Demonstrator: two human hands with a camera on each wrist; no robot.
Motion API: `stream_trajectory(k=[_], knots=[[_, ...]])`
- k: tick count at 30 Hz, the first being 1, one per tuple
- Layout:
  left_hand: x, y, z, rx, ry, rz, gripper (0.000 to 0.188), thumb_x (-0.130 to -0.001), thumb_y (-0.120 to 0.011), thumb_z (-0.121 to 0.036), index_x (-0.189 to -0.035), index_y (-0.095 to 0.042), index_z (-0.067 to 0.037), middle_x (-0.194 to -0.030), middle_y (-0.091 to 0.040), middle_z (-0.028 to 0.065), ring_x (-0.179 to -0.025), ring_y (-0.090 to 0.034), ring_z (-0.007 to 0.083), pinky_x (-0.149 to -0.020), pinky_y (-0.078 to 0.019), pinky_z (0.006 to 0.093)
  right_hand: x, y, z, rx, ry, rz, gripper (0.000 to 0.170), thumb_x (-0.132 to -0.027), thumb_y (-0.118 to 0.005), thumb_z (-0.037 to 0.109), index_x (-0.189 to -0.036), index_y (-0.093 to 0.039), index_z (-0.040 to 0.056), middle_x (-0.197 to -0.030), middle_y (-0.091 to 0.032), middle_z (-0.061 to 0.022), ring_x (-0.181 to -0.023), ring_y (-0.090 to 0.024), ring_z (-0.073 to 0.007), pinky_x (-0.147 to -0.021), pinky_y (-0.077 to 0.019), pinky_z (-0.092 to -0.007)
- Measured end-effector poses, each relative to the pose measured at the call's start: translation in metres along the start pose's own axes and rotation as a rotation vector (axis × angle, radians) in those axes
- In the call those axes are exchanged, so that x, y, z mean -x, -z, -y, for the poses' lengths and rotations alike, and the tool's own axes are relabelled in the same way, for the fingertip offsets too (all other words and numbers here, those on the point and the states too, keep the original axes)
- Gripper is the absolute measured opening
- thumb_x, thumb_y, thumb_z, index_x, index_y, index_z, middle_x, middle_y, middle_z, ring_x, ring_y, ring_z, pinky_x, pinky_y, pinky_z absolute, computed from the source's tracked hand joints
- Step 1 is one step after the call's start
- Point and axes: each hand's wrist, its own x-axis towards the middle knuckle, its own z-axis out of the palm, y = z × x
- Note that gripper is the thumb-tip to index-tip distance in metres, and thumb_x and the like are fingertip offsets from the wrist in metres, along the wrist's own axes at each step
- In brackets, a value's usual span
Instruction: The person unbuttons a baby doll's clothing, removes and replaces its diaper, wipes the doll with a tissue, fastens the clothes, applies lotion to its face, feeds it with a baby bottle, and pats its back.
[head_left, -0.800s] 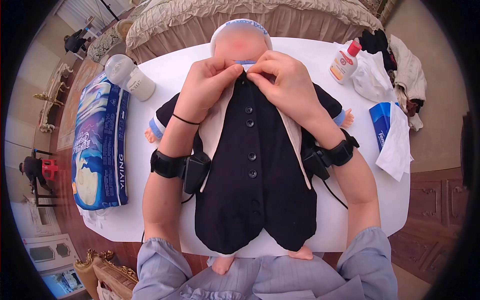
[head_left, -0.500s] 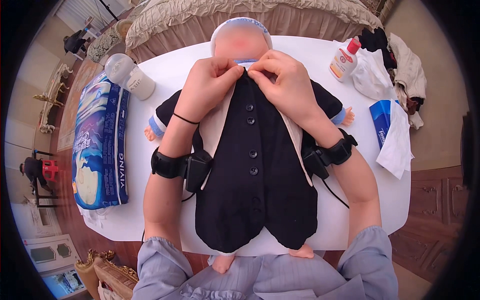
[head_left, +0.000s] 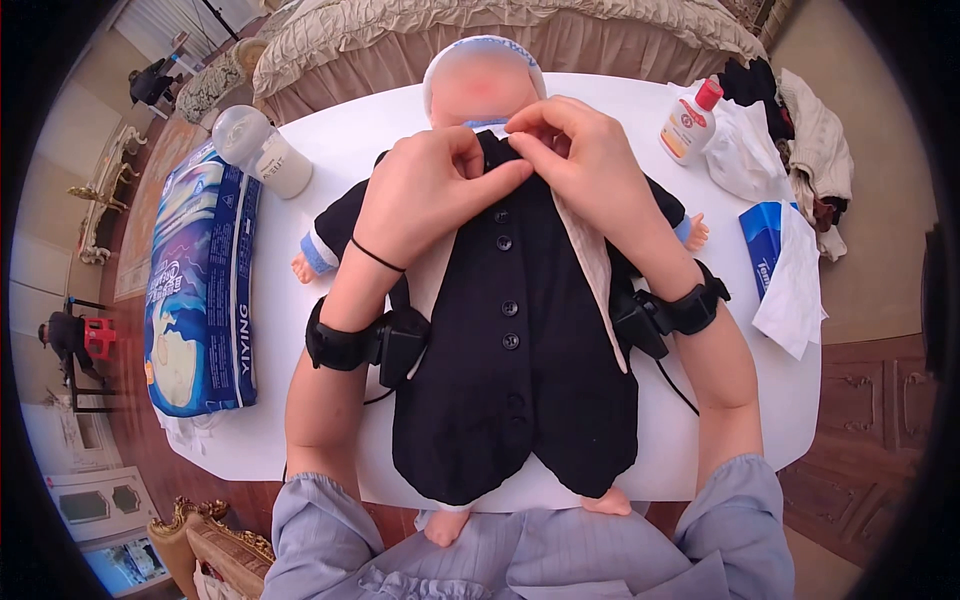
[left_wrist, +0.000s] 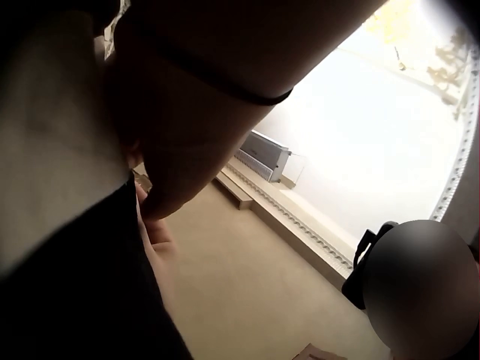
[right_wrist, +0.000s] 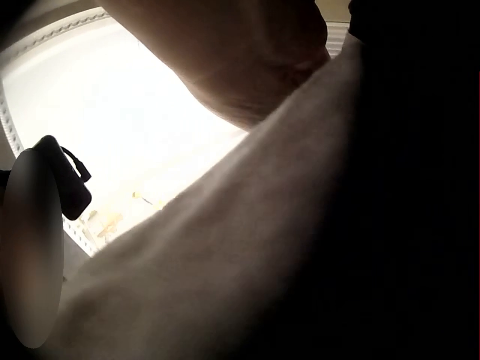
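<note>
A baby doll (head_left: 452,95) in a cap lies face up, dressed in a black buttoned vest (head_left: 460,370) with cream inner edges. At the vest's neckline both hands meet. My right hand (head_left: 590,165) pinches the cloth beside the collar between thumb and bent forefinger. Just below it, my left hand (head_left: 415,190) holds the front of the vest, fingers curled and thumb reaching across the button strip. Its fingertips are hidden behind the hand. In the left wrist view, the dark vest edge (left_wrist: 90,255) runs close under the hand; cream cloth (right_wrist: 225,217) fills much of the right wrist view.
On the white table (head_left: 340,140), a blue diaper pack (head_left: 200,290) and a baby bottle (head_left: 275,165) stand left. A red-capped bottle (head_left: 688,125), white plastic (head_left: 745,160) and a blue tissue pack (head_left: 762,235) are on the right. Clothes (head_left: 825,150) are heaped beyond.
My left hand has shifted right and slightly down, its thumb now across the button strip. My right hand has moved slightly right. The vest's neckline looks more bunched.
</note>
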Motion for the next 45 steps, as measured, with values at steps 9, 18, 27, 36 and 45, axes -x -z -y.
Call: stream_trajectory(k=[9,18,27,36,45], knots=[[0.0,-0.005,0.014,0.109,-0.143,-0.078,0.021,-0.085,-0.065,-0.018,-0.079,-0.062,0.002,-0.062,-0.054,0.0016,-0.058,-0.046,0.0063,-0.053,-0.0383,0.025,0.008,0.002,0.005,0.132,0.081,0.131,0.015,-0.083,-0.068,0.013,-0.087,-0.07,-0.0016,-0.082,-0.063,-0.0126,-0.076,-0.064,-0.0278,-0.07,-0.0515,-0.0364],[-0.002,0.002,0.01,0.587,-0.004,0.086,0.021,-0.086,-0.061,-0.018,-0.08,-0.065,0.001,-0.066,-0.057,-0.0009,-0.062,-0.053,0.0048,-0.057,-0.042,0.0226,0.009,-0.004,-0.002,0.198,0.216,0.065,0.01,-0.082,-0.067,0.01,-0.085,-0.07,0.0005,-0.081,-0.06,-0.0114,-0.082,-0.062,-0.0299,-0.073,-0.0506,-0.0394],[-0.005,0.008,0.025,0.522,0.058,0.139,0.02,-0.091,-0.065,-0.022,-0.08,-0.065,-0.005,-0.063,-0.053,-0.0065,-0.054,-0.043,0.0012,-0.049,-0.0295,0.0186,0.008,0.005,0.004,-0.004,0.062,0.057,0.012,-0.082,-0.067,0.008,-0.087,-0.069,-0.0029,-0.08,-0.064,-0.0142,-0.071,-0.064,-0.03,-0.068,-0.0506,-0.0357],[0.038,0.01,-0.035,-0.347,-0.194,-0.006,0.046,-0.075,-0.075,-0.045,-0.063,-0.057,-0.004,-0.056,-0.057,0.009,-0.05,-0.057,0.0258,-0.05,-0.0427,0.0349,0.012,0.026,0.03,0.15,0.029,0.227,0.018,-0.083,-0.065,0.014,-0.088,-0.07,-0.0017,-0.082,-0.065,-0.0172,-0.077,-0.064,-0.0343,-0.074,-0.0515,-0.0393],[0.047,0.012,-0.005,0.134,-0.058,0.068,0.02,-0.092,-0.064,-0.019,-0.087,-0.066,0.001,-0.063,-0.058,0.0012,-0.058,-0.053,0.0088,-0.055,-0.0416,0.0241,0.021,0.015,0.036,0.254,0.218,0.309,0.017,-0.08,-0.069,0.018,-0.084,-0.071,0.0007,-0.086,-0.064,-0.0137,-0.089,-0.062,-0.0309,-0.081,-0.0493,-0.0408]])
